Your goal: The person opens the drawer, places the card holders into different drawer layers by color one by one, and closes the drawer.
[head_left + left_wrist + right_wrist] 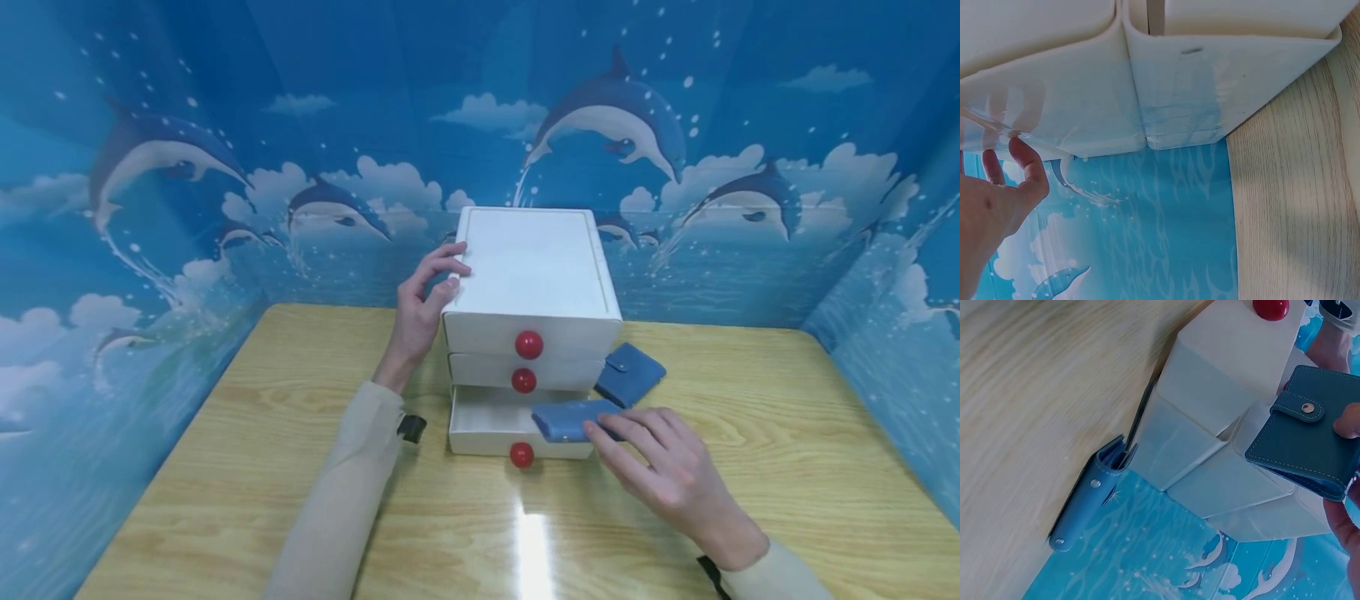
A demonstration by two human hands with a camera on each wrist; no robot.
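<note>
A white drawer unit (532,258) with round red knobs stands on the table, its bottom drawer (483,442) pulled out. My left hand (422,308) rests its fingertips on the unit's upper left edge; in the left wrist view the hand (997,206) is against the side wall. Between thumb and fingers, my right hand (663,467) pinches a dark blue snap wallet (566,421) above the right part of the open drawer. The right wrist view shows that wallet (1307,431) with its strap and snap fastened.
Another blue wallet (632,375) lies on the table just right of the unit; its spine with two studs (1082,506) faces the right wrist camera. The wooden table (772,400) meets a blue dolphin-print curtain (360,100) behind and at both sides.
</note>
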